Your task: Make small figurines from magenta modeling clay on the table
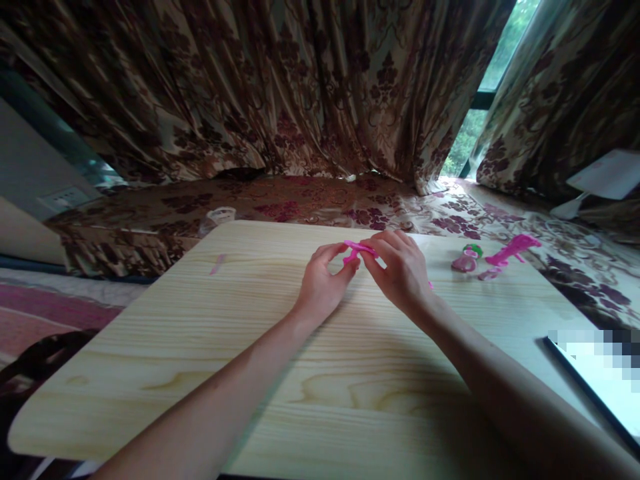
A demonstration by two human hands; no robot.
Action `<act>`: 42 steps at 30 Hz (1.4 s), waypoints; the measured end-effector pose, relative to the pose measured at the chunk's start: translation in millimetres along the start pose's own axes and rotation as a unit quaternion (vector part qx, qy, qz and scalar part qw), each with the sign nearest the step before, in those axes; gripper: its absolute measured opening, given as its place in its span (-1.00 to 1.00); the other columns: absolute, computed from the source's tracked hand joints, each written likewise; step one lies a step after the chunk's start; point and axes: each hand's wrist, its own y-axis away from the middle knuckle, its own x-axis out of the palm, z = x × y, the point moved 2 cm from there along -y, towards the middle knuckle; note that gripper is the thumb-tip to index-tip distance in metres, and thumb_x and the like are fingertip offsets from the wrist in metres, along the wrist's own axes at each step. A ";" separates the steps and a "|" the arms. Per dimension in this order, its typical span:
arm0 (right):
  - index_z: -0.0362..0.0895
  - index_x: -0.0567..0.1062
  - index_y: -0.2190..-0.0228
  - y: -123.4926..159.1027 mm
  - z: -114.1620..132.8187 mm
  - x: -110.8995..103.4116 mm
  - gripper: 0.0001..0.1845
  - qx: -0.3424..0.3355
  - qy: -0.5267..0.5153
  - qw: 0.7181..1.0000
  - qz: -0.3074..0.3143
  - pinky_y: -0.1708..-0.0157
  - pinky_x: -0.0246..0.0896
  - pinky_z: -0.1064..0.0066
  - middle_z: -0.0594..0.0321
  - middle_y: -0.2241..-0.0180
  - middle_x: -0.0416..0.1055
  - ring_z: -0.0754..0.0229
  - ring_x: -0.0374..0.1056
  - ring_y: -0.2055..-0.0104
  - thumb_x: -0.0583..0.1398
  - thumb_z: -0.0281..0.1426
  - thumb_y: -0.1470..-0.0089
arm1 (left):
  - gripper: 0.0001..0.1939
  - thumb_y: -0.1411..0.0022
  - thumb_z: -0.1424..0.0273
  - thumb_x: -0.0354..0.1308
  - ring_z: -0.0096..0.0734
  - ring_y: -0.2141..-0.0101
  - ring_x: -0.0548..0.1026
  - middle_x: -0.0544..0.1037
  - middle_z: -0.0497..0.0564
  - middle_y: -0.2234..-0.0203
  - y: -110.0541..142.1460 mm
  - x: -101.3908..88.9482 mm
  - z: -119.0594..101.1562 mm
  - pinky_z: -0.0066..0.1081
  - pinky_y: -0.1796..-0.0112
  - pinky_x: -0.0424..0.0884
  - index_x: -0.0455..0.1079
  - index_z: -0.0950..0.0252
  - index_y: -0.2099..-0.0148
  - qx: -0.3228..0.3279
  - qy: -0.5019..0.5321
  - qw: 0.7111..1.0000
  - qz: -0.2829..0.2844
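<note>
Both hands meet above the far middle of the wooden table [240, 320], around a small bright pink piece [353, 251] that looks like plastic or modelling clay; its exact kind I cannot tell. My left hand [323, 280] pinches its left end between thumb and fingers. On the other end, the fingers of my right hand [397, 267] are closed, covering much of the piece. A speck of pink [431, 285] peeks out beside my right wrist. Further right lie a long pink piece [515, 250], a smaller pale pink piece [490, 273] and a pink and green item [467, 259].
A tablet-like device [600, 380] with a bright screen lies at the table's right edge. Behind the far left corner stands a clear container [220, 217]. A white lamp-like object [603, 177] is at the far right, and patterned curtains [300, 87] hang behind.
</note>
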 end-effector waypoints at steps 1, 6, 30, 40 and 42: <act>-0.10 0.49 0.28 0.1 -0.2 -1.1 -0.80 -0.001 0.000 1.000 -0.005 0.22 0.08 0.29 0.16 0.28 0.40 0.12 0.22 0.22 0.08 -0.35 -0.14 | -0.71 -0.07 0.27 0.14 -0.32 0.17 0.43 0.51 0.03 0.22 -0.7 0.6 2.2 -0.35 0.13 0.28 0.45 0.25 0.14 -0.027 0.039 0.999 0.016; -0.06 0.48 0.22 2.0 1.0 -3.3 -0.79 -0.013 -0.015 1.000 -0.003 0.18 0.07 0.27 0.16 0.21 0.36 0.10 0.20 0.17 0.09 -0.33 -0.13 | -0.75 -0.15 0.27 0.05 -0.39 0.32 0.43 0.53 -0.03 0.44 -1.7 2.3 7.2 -0.39 0.21 0.31 0.47 0.31 0.35 -0.130 0.237 0.958 0.094; -0.03 0.45 0.13 2.4 0.6 -4.3 -0.72 -0.039 -0.080 0.996 -0.007 0.15 0.15 0.22 0.15 0.20 0.34 0.10 0.20 0.15 0.09 -0.45 -0.10 | -0.85 -0.03 0.34 0.20 -0.46 0.35 0.45 0.53 -0.05 0.43 -0.3 -5.7 -4.0 -0.37 0.19 0.32 0.50 0.25 0.31 -0.191 0.340 0.909 0.148; -0.03 0.46 0.15 2.9 2.1 -3.0 -0.72 -0.051 -0.073 0.996 0.002 0.17 0.16 0.22 0.15 0.19 0.34 0.09 0.20 0.16 0.09 -0.45 -0.10 | -0.80 0.01 0.30 0.21 -0.41 0.38 0.43 0.55 -0.04 0.47 -1.2 -4.2 4.0 -0.37 0.20 0.29 0.51 0.29 0.33 -0.125 0.227 0.962 0.092; -0.02 0.46 0.16 2.4 3.1 -3.4 -0.73 -0.054 -0.071 0.996 0.003 0.17 0.16 0.22 0.15 0.20 0.34 0.09 0.20 0.16 0.10 -0.44 -0.10 | -0.81 0.00 0.28 0.19 -0.41 0.39 0.43 0.54 -0.05 0.50 -1.2 -6.2 3.4 -0.39 0.20 0.28 0.50 0.30 0.41 -0.104 0.190 0.972 0.086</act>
